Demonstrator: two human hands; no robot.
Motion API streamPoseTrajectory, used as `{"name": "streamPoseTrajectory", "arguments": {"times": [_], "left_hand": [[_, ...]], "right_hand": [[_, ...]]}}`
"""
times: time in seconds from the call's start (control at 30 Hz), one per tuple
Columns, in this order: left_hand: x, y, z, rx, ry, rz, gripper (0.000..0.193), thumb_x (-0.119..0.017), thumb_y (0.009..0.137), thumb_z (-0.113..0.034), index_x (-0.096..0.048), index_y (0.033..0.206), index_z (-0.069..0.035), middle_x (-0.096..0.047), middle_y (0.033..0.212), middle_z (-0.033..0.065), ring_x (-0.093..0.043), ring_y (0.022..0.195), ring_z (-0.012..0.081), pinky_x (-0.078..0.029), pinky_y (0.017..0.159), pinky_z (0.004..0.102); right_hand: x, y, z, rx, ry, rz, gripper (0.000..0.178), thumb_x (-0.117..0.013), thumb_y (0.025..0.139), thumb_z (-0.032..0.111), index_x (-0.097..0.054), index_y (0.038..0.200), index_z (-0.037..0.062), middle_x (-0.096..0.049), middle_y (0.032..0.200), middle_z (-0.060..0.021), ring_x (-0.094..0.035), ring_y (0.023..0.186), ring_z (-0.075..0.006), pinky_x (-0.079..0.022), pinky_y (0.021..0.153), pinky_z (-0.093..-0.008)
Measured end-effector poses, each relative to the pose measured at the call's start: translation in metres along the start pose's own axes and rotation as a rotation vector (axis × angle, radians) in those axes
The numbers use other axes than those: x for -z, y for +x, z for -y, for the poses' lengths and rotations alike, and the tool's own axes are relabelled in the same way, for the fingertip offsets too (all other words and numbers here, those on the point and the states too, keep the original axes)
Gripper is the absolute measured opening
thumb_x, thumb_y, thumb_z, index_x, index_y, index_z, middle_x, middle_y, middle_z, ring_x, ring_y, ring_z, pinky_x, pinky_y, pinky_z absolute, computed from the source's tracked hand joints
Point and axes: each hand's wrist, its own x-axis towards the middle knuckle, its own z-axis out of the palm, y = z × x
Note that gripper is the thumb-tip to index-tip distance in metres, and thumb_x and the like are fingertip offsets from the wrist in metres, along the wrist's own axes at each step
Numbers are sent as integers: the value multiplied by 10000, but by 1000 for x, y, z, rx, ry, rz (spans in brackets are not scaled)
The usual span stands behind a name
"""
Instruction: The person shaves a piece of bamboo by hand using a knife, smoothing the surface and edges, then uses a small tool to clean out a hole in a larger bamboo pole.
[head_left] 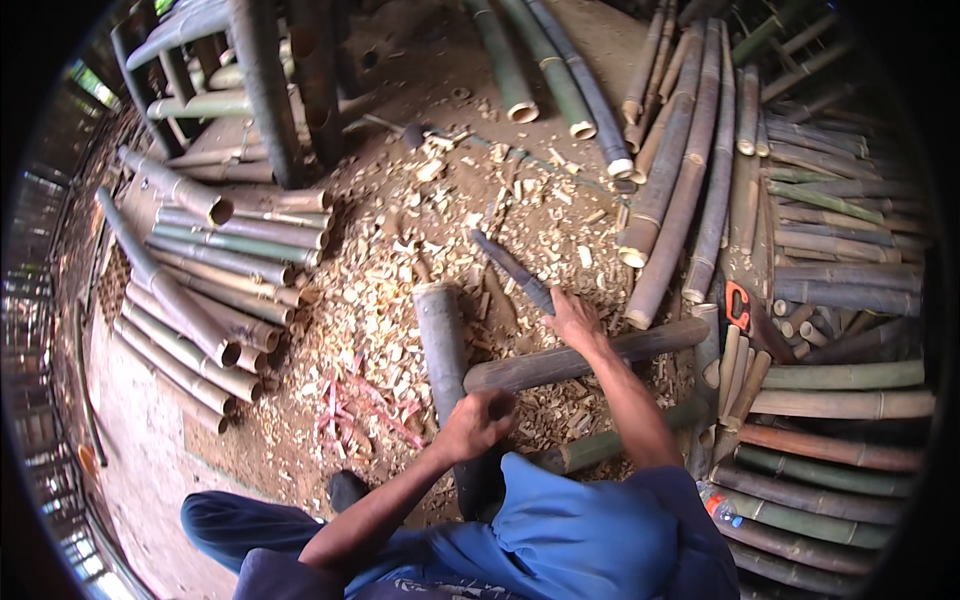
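Observation:
My right hand (577, 322) is wrapped round the near end of a long dark-bladed knife (508, 268), its blade pointing away and to the left over the wood chips. Below it, a dark bamboo crosspiece (640, 347) runs between a thick bamboo post (440, 330) on the left and another bamboo post (706, 350) on the right. A second, greenish crosspiece (625, 437) lies nearer my legs. My left hand (476, 425) is closed beside the left post, near the crosspiece's left end; what its fingers hold, if anything, is hidden.
Pale bamboo chips (380, 290) cover the ground, with pink strips (370, 408) among them. Cut bamboo poles (235, 245) lie at the left, and more long poles (690, 150) at the far right. An orange-handled saw (737, 305) and a plastic bottle (722, 508) are on the right. A bamboo frame (265, 90) stands at the far left.

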Motion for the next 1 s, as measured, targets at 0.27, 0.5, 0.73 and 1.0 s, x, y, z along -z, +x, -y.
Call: {"name": "streamPoseTrajectory", "arguments": {"times": [0.27,0.5,0.73,1.0], "left_hand": [[24,48,-14,281,-920,-301,703,-700,951,-482,-529,1434,0,-629,1358,166,-645,1167,308,-474,1087,439],[57,29,-16,95,-653,-239,433,-583,1063,-394,-662,1282,-29,-737,994,78,-699,851,167,-576,763,329],[93,5,-16,109,-513,-320,422,-598,1057,-422,-691,1122,-16,-536,671,-33,-439,482,51,-338,419,227],[117,-20,16,223,-779,-407,483,-547,1049,-510,-631,1010,-35,-526,660,-1,-441,491,92,-345,440,250]], "right_hand": [[-15,-60,99,-23,1063,-167,395,-696,952,262,-590,1226,-3,-686,869,-123,-658,769,-231,-538,702,-418],[6,-180,113,-25,1011,-335,596,-671,997,250,-416,1480,11,-570,1346,-267,-618,1197,-398,-494,1021,-448],[-128,-455,-139,-684,124,-510,560,-623,976,248,-499,1470,15,-656,1314,-226,-651,1131,-333,-513,917,-468],[-226,-593,-65,-1378,223,389,1006,-877,662,316,-369,1454,-40,-509,1361,-261,-562,1248,-419,-531,1022,-468]]}}
